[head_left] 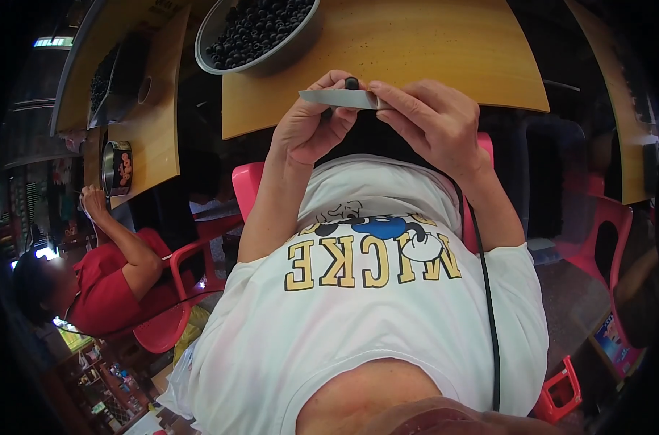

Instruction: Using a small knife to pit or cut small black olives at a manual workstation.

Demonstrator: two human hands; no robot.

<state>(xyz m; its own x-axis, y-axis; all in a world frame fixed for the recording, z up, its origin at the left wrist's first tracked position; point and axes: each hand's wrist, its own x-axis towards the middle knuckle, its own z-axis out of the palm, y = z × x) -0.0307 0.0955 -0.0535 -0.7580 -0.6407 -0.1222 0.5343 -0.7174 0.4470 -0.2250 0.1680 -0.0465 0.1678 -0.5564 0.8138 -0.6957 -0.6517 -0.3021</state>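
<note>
Near the table's front edge, my two hands meet in front of my chest. With its thumb and fingers closed together, my right hand [434, 116] pinches the right end of a flat grey blade [344, 98], which tapers to a tip on the left. My left hand [311, 125] is curled behind and below that blade, its fingers closed around a small black cylindrical part [352, 83]. The part's rounded end shows just above the blade; the rest is hidden. Whether the blade touches the part, I cannot tell.
A clear plastic bowl [206, 64] full of small black ring-like parts stands on the wooden table [431, 51]. At left, a person in red [119, 279] sits by another table with a round tin [118, 170]. A black cable [486, 304] hangs down my right side. Pink chairs [605, 232] stand around.
</note>
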